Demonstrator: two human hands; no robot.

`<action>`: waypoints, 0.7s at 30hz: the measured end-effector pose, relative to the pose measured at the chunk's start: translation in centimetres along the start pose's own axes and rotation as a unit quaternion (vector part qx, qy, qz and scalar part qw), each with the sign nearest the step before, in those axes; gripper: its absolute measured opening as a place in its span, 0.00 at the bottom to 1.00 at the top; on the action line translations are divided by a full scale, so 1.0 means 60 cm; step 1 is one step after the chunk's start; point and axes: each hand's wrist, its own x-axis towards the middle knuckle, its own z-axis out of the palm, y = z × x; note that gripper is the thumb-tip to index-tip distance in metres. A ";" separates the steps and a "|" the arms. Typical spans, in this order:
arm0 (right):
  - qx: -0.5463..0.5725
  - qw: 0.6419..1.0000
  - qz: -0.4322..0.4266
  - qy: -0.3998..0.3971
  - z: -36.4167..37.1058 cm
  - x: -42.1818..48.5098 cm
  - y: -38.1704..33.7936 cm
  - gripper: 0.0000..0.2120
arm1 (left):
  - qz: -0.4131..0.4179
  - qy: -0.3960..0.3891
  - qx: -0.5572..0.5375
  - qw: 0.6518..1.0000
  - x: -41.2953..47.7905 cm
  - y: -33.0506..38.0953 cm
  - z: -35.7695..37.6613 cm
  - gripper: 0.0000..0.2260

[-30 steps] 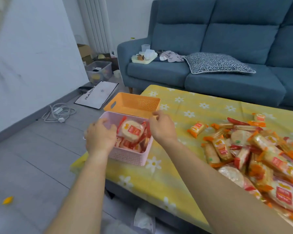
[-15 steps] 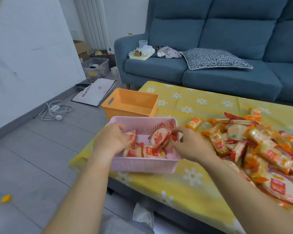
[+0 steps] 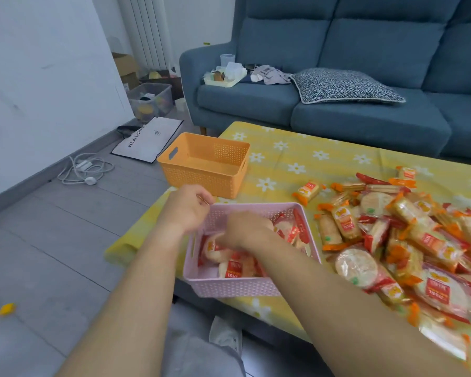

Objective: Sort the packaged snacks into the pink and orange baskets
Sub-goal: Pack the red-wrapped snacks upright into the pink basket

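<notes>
The pink basket (image 3: pixel 237 287) stands at the table's near left corner with several red-wrapped round snacks (image 3: pixel 234 268) inside. My left hand (image 3: pixel 186 206) grips the basket's far left corner, fingers curled over the rim. My right hand (image 3: pixel 246 227) reaches down into the basket onto the snacks; it is blurred and its fingers are hidden. The orange basket (image 3: pixel 201 183) stands empty just beyond the pink one. A big pile of red and orange packaged snacks (image 3: pixel 403 235) lies on the right of the table.
The table wears a yellow flowered cloth (image 3: pixel 297 153). One orange-wrapped snack (image 3: pixel 307 191) lies apart from the pile. A blue sofa (image 3: pixel 365 115) stands behind the table. The grey floor to the left holds a cable (image 3: pixel 85 170) and a white bag (image 3: pixel 150 137).
The pink basket has been drawn nearer and to the right, away from the orange one. My right hand left the basket's right rim and went in among the snacks.
</notes>
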 end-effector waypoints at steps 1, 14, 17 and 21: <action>-0.012 1.000 0.004 -0.009 0.010 0.011 -0.008 0.18 | 0.002 -0.012 -0.004 1.000 0.000 -0.004 0.000 0.14; 0.252 0.944 -0.159 0.145 -0.008 0.038 0.058 0.15 | 0.053 -0.157 -0.053 0.985 -0.013 0.010 -0.011 0.18; 0.208 0.951 -0.114 0.200 -0.004 0.042 0.062 0.11 | 0.043 -0.089 -0.019 0.995 -0.010 0.002 -0.007 0.12; 0.028 0.994 -0.071 0.073 0.015 0.026 0.053 0.07 | 0.010 -0.073 0.047 0.996 -0.012 0.002 -0.005 0.15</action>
